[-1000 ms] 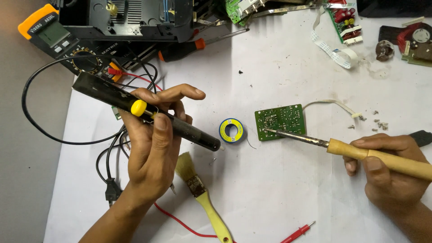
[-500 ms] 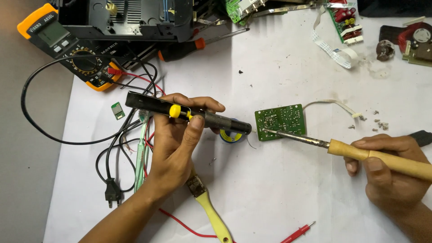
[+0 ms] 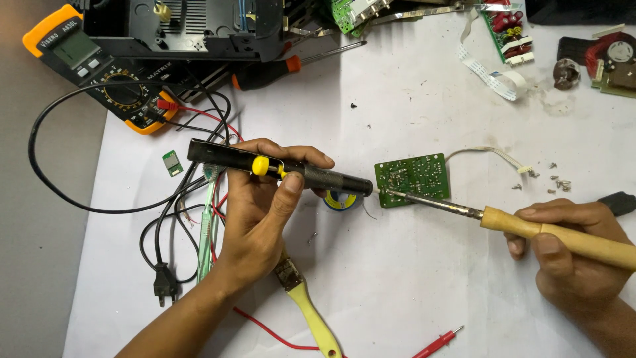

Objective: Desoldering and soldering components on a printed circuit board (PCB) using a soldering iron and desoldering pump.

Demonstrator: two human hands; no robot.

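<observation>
Surface: white sheet (image 3: 411, 285) over grey table (image 3: 40, 265), cluttered.
Left hand (image 3: 265, 219): fingers wrapped round black desoldering pump (image 3: 278, 169).
Right hand (image 3: 570, 252): fist closed on soldering iron (image 3: 530, 225), tip at green board (image 3: 412, 179).
Corner: orange multimeter (image 3: 93, 66).

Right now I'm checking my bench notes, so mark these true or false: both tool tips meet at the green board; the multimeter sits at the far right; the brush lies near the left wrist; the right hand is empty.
1. True: the desoldering pump and soldering iron both reach the green board.
2. False: the multimeter is at the far left.
3. True: the yellow brush lies by the left hand.
4. False: the right hand grips the iron.
</observation>
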